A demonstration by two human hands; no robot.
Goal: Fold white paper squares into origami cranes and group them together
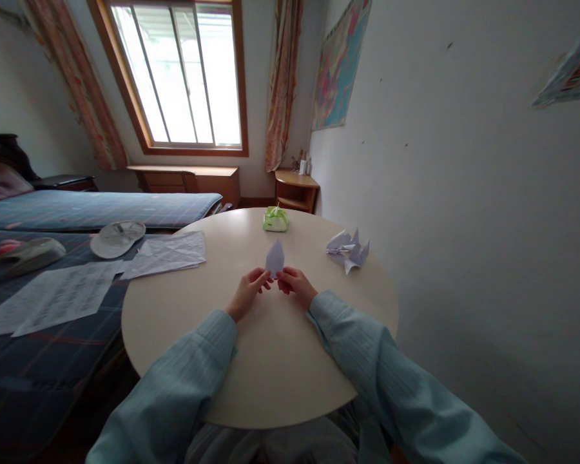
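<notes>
A small folded piece of white paper (274, 256) stands upright over the middle of the round table (251, 361), its pointed end up. My left hand (251, 289) pinches its lower left corner between thumb and fingers. At the lower right corner, my right hand (296, 285) grips the same paper, fingers curled. The paper's bottom edge is partly covered by my fingertips. Off to the right on the table lie several folded white paper shapes (348, 250), bunched together with points sticking out.
A green and white tissue pack (275, 219) sits near the table's far edge. Flat paper sheets (169, 252) overlap the table's left edge, and printed sheets (67, 290) lie on the bed beside a pale cap (118, 239). A white wall (464, 225) rises on the right.
</notes>
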